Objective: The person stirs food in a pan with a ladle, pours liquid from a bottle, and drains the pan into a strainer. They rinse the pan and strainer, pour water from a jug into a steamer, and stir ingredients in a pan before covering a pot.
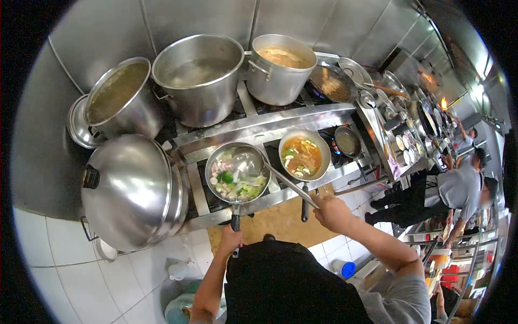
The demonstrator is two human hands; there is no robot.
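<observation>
Holding the frying pan (208,177) of vegetables (248,191) just beyond the left hand (231,239), closed on its handle (235,222). Wrapping right hand (334,214) fingers around the ladle (288,183), possibly risking a spill from levering too hard.

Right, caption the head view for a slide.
Left hand gripping a pan of vegetables, right hand holding a ladle in it.

Covered pot (129,189): inside is hidden by the lid (121,178).
Pan handle (235,220): partly hidden in left hand (231,238).
Ladle (291,185): handle partly covered by right hand (335,213).
Co-worker (458,188): head is blurred.
Far dishes (430,120): too small to tell.
Green bag (181,309): cut by bottom edge.
</observation>
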